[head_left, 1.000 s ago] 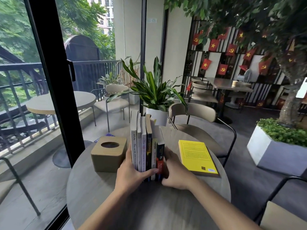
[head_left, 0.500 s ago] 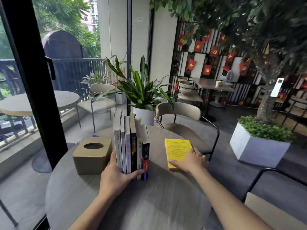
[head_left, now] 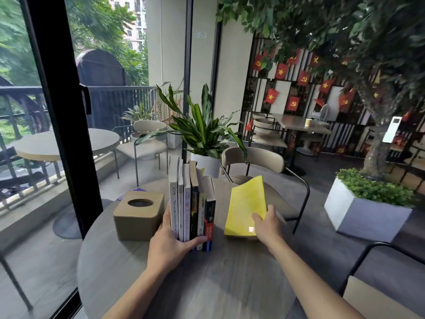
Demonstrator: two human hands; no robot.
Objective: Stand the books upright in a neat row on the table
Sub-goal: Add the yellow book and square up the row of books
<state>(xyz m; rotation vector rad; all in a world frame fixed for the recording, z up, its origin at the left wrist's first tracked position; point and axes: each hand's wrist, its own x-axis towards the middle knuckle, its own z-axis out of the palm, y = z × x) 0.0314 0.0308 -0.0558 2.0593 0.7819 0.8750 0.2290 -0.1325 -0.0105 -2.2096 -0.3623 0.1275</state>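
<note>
Several books stand upright in a row (head_left: 192, 203) near the middle of the round grey table (head_left: 207, 284), spines toward me. My left hand (head_left: 171, 242) wraps the near end of the row, thumb across the spines and fingers on the left cover. A yellow book (head_left: 247, 206) is to the right of the row, tilted up with its far edge raised. My right hand (head_left: 266, 223) grips the yellow book at its near right corner.
A tan tissue box (head_left: 138, 215) sits just left of the row. A potted plant (head_left: 204, 143) stands at the table's far edge, with a beige chair (head_left: 255, 160) behind it. A black window frame (head_left: 62, 111) runs along the left; a second chair (head_left: 379, 284) is at lower right.
My right hand left the row, reached right to the flat yellow book, took hold of it and tilted its far edge up. My left hand stayed on the row.
</note>
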